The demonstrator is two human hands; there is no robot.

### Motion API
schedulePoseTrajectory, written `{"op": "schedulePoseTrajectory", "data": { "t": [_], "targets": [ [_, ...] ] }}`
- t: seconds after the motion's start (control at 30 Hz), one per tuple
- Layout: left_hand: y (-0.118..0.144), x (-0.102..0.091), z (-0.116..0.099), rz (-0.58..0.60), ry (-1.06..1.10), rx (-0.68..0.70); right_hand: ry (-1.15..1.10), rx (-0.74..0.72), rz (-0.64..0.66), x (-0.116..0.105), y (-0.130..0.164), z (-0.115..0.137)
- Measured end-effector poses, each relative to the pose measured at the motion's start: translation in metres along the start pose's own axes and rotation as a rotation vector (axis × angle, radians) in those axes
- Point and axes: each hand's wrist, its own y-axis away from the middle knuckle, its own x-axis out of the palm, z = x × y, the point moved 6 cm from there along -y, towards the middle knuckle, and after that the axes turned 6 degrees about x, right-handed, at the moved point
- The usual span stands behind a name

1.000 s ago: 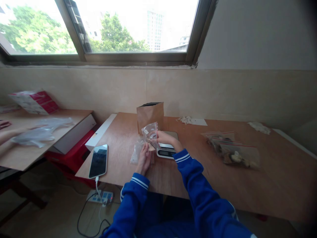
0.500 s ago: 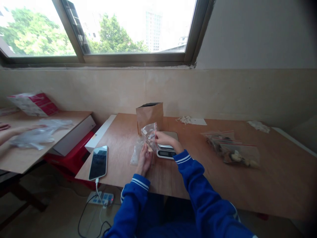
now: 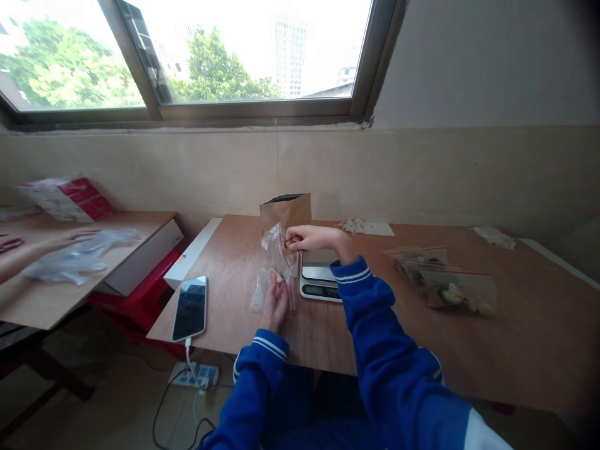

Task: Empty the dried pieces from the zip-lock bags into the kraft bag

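Pinching the top edge of a small clear plastic zip bag with a red seal line (image 3: 280, 251), my right hand (image 3: 313, 238) is holding it upright above the brown wooden table (image 3: 515, 337), fingers closed together on the mouth of the bag. I am keeping my left hand (image 3: 275, 300) lower down and nearer to me, its fingertips closed on the bottom corner of the same bag, where a small pale piece of something is showing; I cannot tell what it is. So the bag's long axis is running nearly vertical between my two grips, leaning a little away from me at the top, with the right hand at the upper, far end and the left hand at the lower, near end. Under my left hand a flat stack of more clear bags (image 3: 259, 294) is lying on the table. Just to the right of the bag, below my right wrist, a small silver digital kitchen scale (image 3: 320, 282) is sitting. Behind the bag, an open brown paper pouch (image 3: 285, 211) is standing upright. Further left, a white smartphone on a charging cable (image 3: 190, 308) is lying near the table edge, and filled clear bags (image 3: 445, 284) are lying well apart to my right.
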Motion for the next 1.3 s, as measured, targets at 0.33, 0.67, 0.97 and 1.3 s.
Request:
{"op": "schedulePoseTrajectory", "data": {
  "t": [0.33,0.67,0.97,1.3],
  "targets": [
    [-0.002,-0.003,0.001,-0.009,-0.038,-0.004,0.26,-0.05,-0.765,-0.091,-0.036,0.029],
    [0.001,0.001,0.004,-0.008,-0.032,-0.039,0.335,0.041,-0.762,-0.073,-0.086,-0.011],
    [0.002,0.001,0.005,-0.016,-0.011,-0.047,0.359,0.101,-0.644,-0.077,-0.075,-0.01],
    [0.003,0.0,0.005,-0.018,-0.026,-0.047,0.167,-0.051,-0.744,-0.076,-0.083,-0.023]
  ]
}}
